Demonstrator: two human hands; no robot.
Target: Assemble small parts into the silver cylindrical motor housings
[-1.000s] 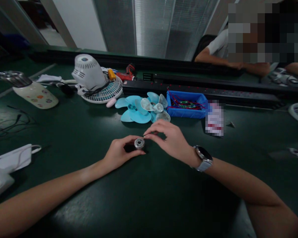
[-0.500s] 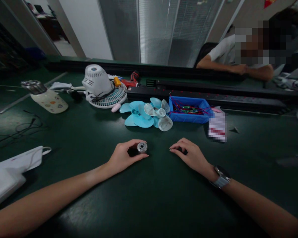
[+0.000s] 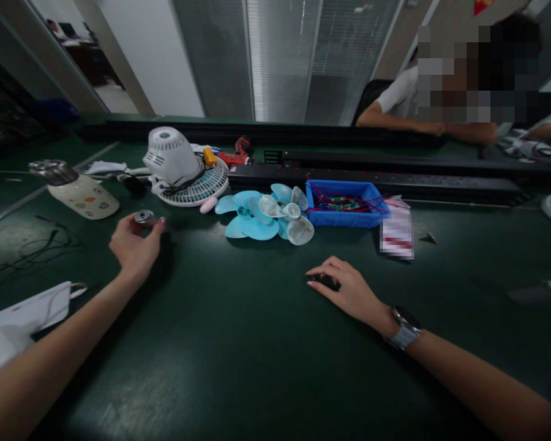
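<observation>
My left hand is raised over the dark green table, left of centre, its fingertips pinched round a small silver motor. My right hand, with a watch on the wrist, rests palm down on the table at centre right. Its fingers are curled over something small and dark that I cannot make out. Blue and clear fan blades lie between and beyond the two hands.
A white fan housing on its grille and a bottle lying on its side are at the back left. A blue bin of wired parts sits at back centre. Black cables and white cloth lie left. Another person leans beyond the black rail.
My left hand has carried the silver motor from the table's centre up and to the left. My right hand drew away from the motor and settled on the table.
</observation>
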